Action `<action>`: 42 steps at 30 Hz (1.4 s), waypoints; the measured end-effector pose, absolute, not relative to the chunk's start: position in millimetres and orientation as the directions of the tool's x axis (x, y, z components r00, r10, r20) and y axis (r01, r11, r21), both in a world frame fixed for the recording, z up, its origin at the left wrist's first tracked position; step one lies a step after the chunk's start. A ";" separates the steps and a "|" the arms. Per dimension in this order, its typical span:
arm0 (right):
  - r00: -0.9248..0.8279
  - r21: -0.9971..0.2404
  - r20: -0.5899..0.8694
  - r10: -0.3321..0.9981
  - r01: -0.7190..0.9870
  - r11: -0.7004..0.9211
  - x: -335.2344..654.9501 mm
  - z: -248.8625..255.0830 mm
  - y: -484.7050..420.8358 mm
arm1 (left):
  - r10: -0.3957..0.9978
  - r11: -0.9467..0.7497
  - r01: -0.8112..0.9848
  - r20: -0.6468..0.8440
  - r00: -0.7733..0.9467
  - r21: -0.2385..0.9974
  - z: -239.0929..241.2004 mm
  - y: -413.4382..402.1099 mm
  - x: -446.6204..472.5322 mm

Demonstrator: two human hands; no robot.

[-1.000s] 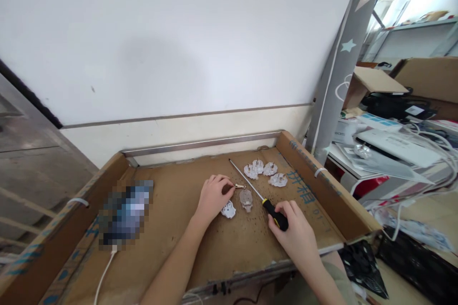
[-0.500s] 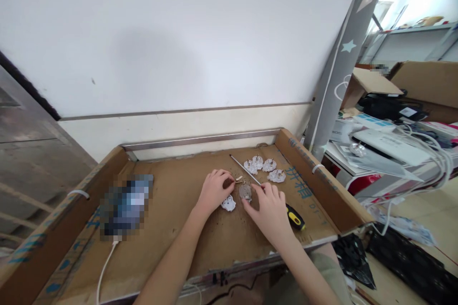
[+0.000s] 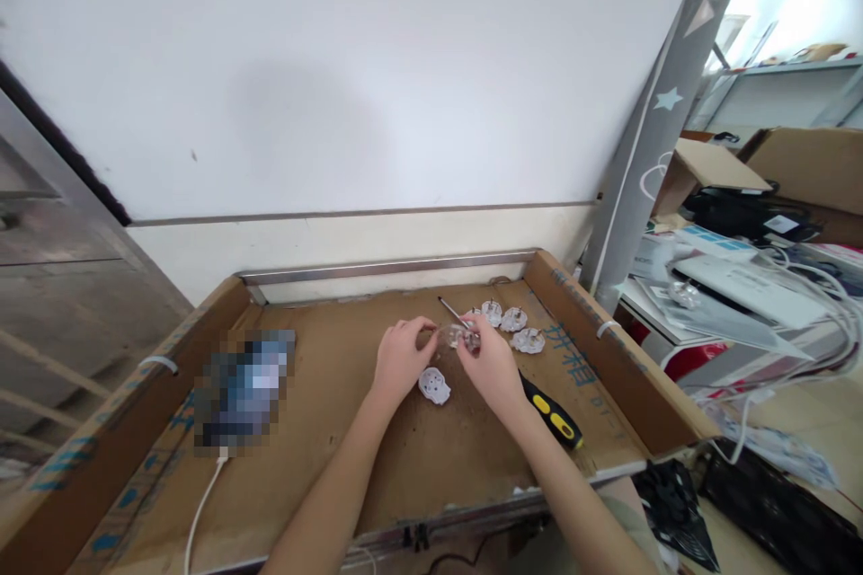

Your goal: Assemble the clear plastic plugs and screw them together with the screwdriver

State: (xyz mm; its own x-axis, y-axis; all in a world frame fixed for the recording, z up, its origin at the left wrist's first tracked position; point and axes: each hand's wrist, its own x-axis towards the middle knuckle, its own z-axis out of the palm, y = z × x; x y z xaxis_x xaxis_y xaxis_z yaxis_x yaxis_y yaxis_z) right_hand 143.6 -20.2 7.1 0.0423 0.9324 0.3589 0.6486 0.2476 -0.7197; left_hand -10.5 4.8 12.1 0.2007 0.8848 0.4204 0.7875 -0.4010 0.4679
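Between the fingertips of both hands is a clear plastic piece [image 3: 450, 338], raised over the cardboard. My right hand [image 3: 491, 366] grips its right side with thumb and fingers. At its left edge are the bent, closed fingers of my left hand [image 3: 402, 362]; what they pinch is too small to make out. Just below lies a white plastic cover [image 3: 434, 385] with small holes. A screwdriver [image 3: 553, 413] with a black and yellow handle lies under my right hand, its shaft pointing away to the upper left. Several clear plastic pieces with metal prongs [image 3: 513, 319] sit beyond my right hand.
The work surface is a cardboard tray [image 3: 324, 467] with raised side walls and a metal bar [image 3: 391, 268] at the back. A blurred-out device [image 3: 246, 386] with a white cable [image 3: 202, 503] lies left. Boxes and cables crowd a side table [image 3: 715, 314] at right.
My right hand has picked the clear plastic piece up off the cardboard and brought it toward my left fingers. The white cover, beside my left hand before, now lies fully uncovered.
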 end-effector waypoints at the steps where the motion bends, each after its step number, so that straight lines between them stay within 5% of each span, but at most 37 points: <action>1: 0.053 -0.755 0.354 0.934 0.605 0.253 141.9 8.0 -13.1 | 0.880 -0.391 0.774 0.449 0.156 0.498 12.4 5.3 -12.1; 10: 0.196 -0.929 0.283 0.939 0.301 0.217 138.6 -13.2 8.8 | 0.742 -0.478 0.711 0.670 0.013 0.516 16.5 3.8 -13.6; 18: 0.136 -0.958 0.256 0.957 0.169 0.233 131.6 -14.7 1.4 | 0.762 -0.528 0.725 0.623 0.175 0.442 13.8 -2.0 -9.4; 36: -0.041 -0.968 0.004 0.999 -0.251 -0.006 126.0 -23.1 9.1 | 0.749 -0.392 0.880 0.649 0.137 0.267 12.3 -4.8 -7.0; 42: -0.092 -0.934 -0.058 0.994 -0.347 -0.086 127.9 -19.6 7.1 | 0.760 -0.431 0.833 0.637 0.127 0.348 12.0 -4.8 -5.8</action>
